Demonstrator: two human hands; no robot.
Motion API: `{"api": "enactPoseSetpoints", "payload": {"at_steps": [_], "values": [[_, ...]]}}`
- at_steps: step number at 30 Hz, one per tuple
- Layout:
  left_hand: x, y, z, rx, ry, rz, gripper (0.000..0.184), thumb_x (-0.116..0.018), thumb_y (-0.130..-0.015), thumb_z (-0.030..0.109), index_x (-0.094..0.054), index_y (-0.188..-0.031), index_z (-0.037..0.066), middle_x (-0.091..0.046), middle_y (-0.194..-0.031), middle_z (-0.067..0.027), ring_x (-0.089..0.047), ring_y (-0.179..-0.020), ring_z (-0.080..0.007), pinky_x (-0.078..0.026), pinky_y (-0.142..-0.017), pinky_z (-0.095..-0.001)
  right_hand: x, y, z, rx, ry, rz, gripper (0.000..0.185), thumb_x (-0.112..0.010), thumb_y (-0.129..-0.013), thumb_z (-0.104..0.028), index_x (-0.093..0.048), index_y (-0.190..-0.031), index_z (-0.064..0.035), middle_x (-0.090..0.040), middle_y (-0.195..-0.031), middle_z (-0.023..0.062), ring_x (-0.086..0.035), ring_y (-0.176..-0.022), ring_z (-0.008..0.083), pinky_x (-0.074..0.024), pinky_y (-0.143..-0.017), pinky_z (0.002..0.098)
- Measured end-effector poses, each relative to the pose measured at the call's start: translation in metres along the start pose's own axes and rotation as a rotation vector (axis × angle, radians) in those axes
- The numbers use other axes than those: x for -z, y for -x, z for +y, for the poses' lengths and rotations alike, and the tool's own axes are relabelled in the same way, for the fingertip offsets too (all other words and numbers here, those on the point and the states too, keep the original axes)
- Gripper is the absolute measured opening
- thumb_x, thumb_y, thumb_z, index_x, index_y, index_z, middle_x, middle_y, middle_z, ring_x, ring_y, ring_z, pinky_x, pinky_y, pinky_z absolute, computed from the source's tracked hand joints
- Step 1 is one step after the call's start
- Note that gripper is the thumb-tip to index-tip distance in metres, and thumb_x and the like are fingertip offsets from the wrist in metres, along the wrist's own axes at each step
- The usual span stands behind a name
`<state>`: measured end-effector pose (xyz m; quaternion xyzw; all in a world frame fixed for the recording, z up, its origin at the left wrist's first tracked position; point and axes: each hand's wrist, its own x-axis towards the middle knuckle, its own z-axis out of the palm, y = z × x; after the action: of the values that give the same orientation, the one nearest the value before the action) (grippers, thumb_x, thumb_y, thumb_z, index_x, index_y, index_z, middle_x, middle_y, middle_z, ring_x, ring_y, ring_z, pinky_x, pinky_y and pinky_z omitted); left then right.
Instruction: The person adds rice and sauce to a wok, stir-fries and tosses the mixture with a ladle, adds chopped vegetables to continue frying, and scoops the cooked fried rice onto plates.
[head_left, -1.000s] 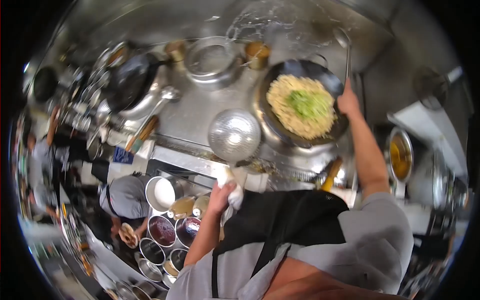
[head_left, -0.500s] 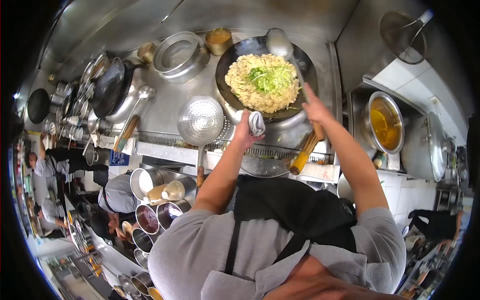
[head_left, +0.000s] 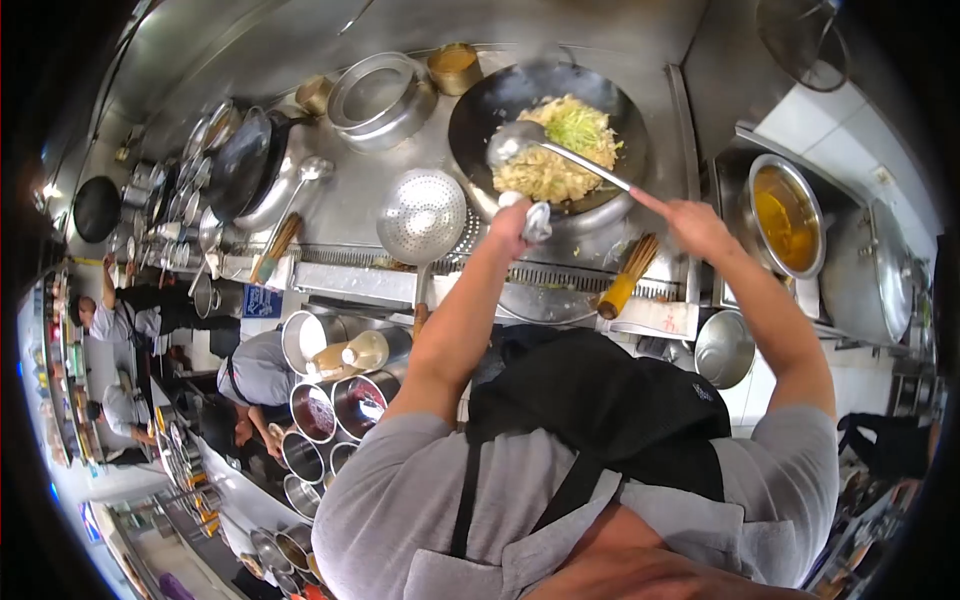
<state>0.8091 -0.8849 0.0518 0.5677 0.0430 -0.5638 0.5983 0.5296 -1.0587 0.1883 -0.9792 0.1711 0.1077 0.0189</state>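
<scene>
A dark wok sits on the stove, holding fried rice with shredded pale-green leaves on its far right part. At the wok's near edge, my left hand is closed on a folded white cloth; the part of the wok beneath the cloth is hidden. My right hand is wrapped round the handle of a steel ladle, forefinger stretched along it. The ladle's bowl lies at the left side of the rice.
A perforated skimmer lies left of the wok. A bamboo brush rests at the stove's front edge. On the right stands a bowl of yellow liquid. Behind on the left are stacked metal pans. Co-workers stand farther left.
The ladle has swung from the wok's far right rim to the left side of the rice. The rice and leaves have shifted, the leaves now farther right. The whole view has tilted slightly.
</scene>
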Motion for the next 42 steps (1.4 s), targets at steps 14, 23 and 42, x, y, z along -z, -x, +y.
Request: {"api": "enactPoseSetpoints", "payload": {"at_steps": [14, 23, 42], "values": [[0.048, 0.040, -0.080, -0.171, 0.250, -0.170, 0.022, -0.054, -0.088, 0.004, -0.052, -0.109, 0.006, -0.060, -0.098, -0.0088, -0.064, -0.088, -0.0229, -0.056, -0.071, -0.0405, -0.016, 0.031, -0.107, -0.421, -0.194, -0.252, 0.095, -0.047, -0.081, 0.005, -0.009, -0.153, -0.0435, -0.066, -0.094, 0.0257, -0.066, -0.084, 0.0387, -0.0508, -0.077, 0.0490], [0.004, 0.081, 0.024, 0.009, 0.175, -0.060, 0.018, -0.050, -0.094, 0.015, -0.053, -0.108, 0.004, -0.063, -0.098, -0.0117, -0.065, -0.075, -0.0241, -0.057, -0.060, -0.0421, 0.057, 0.049, -0.156, 0.582, -2.102, 0.043, 0.050, -0.063, -0.089, -0.053, -0.051, -0.104, -0.0068, -0.050, -0.074, 0.0129, -0.058, -0.060, 0.0225, -0.0536, -0.051, 0.0343], [0.055, 0.022, -0.091, -0.324, 0.170, -0.086, 0.027, -0.061, -0.089, 0.014, -0.054, -0.113, 0.004, -0.062, -0.093, -0.0072, -0.063, -0.081, -0.0194, -0.053, -0.068, -0.0359, 0.186, -0.223, -0.081, -0.148, -1.439, 1.128, 0.029, -0.068, -0.090, -0.023, -0.054, -0.072, -0.0063, -0.047, -0.058, -0.0016, -0.041, -0.044, 0.0097, -0.0325, -0.043, 0.0277]]}}
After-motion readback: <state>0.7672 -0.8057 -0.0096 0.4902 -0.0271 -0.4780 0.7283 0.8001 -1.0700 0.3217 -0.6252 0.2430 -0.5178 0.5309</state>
